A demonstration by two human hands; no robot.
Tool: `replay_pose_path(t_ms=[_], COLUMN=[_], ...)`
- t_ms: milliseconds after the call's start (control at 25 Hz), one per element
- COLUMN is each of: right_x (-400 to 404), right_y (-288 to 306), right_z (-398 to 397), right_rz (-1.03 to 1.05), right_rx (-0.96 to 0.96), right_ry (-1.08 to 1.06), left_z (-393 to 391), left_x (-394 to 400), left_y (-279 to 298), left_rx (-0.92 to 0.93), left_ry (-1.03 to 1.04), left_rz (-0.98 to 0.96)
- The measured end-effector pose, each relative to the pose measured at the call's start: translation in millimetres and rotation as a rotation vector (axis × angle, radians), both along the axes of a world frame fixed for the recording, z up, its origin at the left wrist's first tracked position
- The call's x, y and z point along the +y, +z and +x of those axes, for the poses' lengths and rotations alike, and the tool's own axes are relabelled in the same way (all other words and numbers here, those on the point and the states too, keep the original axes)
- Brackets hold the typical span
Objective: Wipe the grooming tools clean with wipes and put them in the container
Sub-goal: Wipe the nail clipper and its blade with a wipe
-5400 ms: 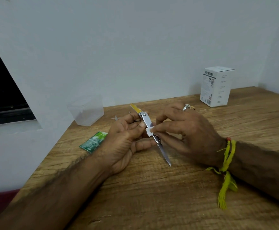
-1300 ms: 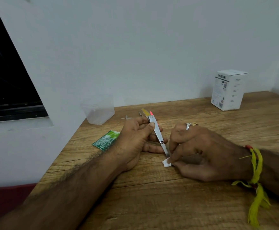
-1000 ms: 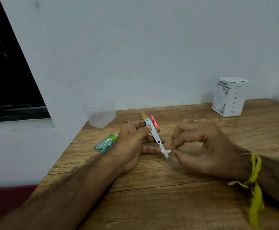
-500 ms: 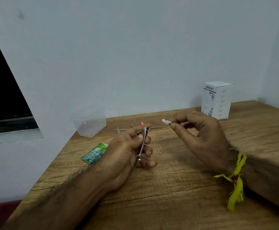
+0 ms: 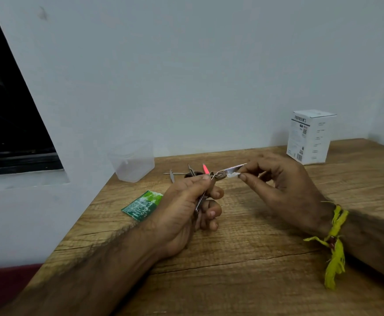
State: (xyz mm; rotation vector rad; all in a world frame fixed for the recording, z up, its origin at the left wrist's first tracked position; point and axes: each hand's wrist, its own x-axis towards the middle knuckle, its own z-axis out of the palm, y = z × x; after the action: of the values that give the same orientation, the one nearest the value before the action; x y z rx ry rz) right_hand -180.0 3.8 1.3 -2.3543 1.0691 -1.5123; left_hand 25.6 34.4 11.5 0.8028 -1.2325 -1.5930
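A metal nail clipper [image 5: 203,197] is gripped in the curled left hand [image 5: 184,208] above the wooden table [image 5: 243,258], its lever swung out toward 2 o'clock. A small white wipe [image 5: 233,174] is pinched onto that lever by the right hand [image 5: 282,190]. The clear plastic container [image 5: 133,164] stands at 10 o'clock, a green sachet [image 5: 142,205] at 9 o'clock, other tools [image 5: 182,173] just behind the hands.

nail clipper [image 5: 211,181] held off table, lever swung out | wipe [image 5: 232,175] on lever | clear container [image 5: 133,164] upright by wall
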Motion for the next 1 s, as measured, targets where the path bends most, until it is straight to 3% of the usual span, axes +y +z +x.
replay_pose_path(t_ms=[240,440,720,1000], right_x=[2,6,-4,-3], right_y=[9,14,13,14], right_z=[-1,5,-4,2], right_rz=[0.045,0.274,0.336,0.273], right_rx=[-0.088,-0.414,-0.654,-0.581], right_ry=[0.079,0.214,0.12,0.083], left_z=[0,2,7,3], left_x=[2,4,6,9], left_y=[2,6,6,4], left_rx=[-0.087,-0.181,-0.203,-0.294], left_ry=[-0.047,-0.159,-0.168,-0.156], left_rz=[0.024,0.026,-0.005,-0.086])
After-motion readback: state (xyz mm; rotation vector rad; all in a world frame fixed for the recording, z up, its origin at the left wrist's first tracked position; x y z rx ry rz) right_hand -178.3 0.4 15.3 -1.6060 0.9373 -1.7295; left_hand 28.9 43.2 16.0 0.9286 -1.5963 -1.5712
